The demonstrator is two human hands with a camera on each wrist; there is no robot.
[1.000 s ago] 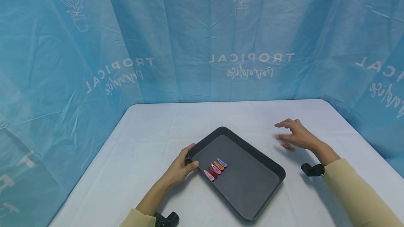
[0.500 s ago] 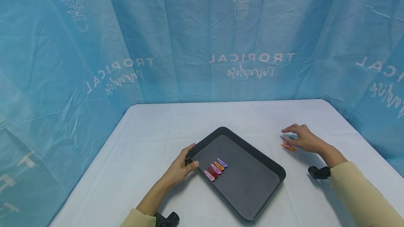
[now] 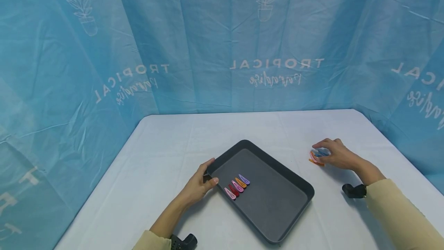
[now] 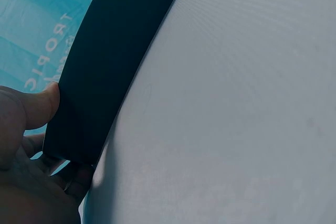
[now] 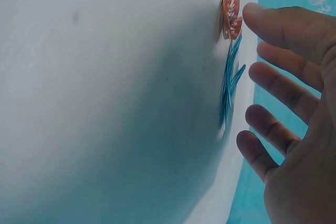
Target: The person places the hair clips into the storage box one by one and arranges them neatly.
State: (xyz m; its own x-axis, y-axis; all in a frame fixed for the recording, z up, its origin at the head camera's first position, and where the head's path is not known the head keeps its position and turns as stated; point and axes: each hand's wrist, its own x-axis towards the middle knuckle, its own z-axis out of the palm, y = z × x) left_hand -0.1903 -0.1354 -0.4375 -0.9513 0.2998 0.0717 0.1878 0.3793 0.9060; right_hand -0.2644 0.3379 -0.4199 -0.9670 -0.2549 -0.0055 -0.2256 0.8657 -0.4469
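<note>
My left hand (image 3: 195,189) grips the left corner of a dark grey baking tray (image 3: 274,188), its thumb over the rim and its fingers at the outer side. The tray wall (image 4: 110,72) fills part of the left wrist view. Inside the tray, near that corner, several snap hair clips lie in a row, from a pink clip (image 3: 230,193) to a purple clip (image 3: 244,179). My right hand (image 3: 334,155) hovers over a small heap of loose hair clips. Orange clips (image 5: 230,17) and blue clips (image 5: 229,85) lie just off its spread, slightly bent fingers.
A white cloth (image 3: 173,138) covers the table under the tray and the clip heap. Blue printed curtains (image 3: 208,41) hang behind the table and at both sides. A black wrist mount (image 3: 354,191) sits on the right forearm, another black mount (image 3: 184,241) on the left.
My right hand has moved right and slightly down over the heap, so blue clips now show between thumb and fingers. The left hand, the tray and the row of clips have stayed still.
</note>
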